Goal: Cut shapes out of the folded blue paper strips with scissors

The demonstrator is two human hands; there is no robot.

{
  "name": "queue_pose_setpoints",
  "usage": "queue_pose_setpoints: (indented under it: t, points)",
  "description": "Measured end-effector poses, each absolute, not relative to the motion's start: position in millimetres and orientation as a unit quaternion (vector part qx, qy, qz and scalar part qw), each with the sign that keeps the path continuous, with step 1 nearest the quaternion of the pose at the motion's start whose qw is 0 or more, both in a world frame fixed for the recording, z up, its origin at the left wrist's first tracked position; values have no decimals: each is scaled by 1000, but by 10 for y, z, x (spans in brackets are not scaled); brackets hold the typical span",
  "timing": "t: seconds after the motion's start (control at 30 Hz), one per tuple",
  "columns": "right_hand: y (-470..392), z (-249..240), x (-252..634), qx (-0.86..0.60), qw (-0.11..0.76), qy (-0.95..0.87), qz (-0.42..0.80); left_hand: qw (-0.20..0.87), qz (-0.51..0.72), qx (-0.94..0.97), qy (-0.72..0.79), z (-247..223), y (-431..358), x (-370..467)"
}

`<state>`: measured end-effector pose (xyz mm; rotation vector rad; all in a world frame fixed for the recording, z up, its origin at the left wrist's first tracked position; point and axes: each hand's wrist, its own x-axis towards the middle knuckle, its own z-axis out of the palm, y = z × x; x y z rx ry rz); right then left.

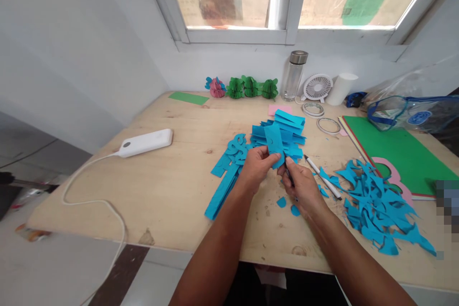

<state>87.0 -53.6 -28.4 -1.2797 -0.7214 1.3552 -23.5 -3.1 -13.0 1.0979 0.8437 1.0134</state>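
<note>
My left hand (258, 165) pinches a folded strip of blue paper (274, 137) with a curved mark on it, above the table. Against the strip's lower right edge is my right hand (299, 179), closed round dark-handled scissors (289, 175), mostly hidden by the fingers. Behind both hands lies a stack of folded blue paper strips (294, 122). To the left are curved blue paper cutouts (236, 146) and a long blue strip (222, 193). Small blue scraps (281, 202) lie below the hands. A white pen (324, 179) rests right of my right hand.
A heap of blue offcuts (376, 205) lies at right, beside green sheets (405, 153) and a pink cutout (389, 167). Tape rolls (329, 126), a fan (317, 87), a glass bottle (294, 76) and paper ornaments (250, 87) stand behind. A cabled power bank (147, 142) lies left.
</note>
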Motion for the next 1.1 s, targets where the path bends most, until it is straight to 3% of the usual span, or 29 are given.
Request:
queue_pose_setpoints:
  t: [1.1]
  points:
    - [-540,-291,875,-541,538,-317,564,647,448,481,387,-192,11,-240]
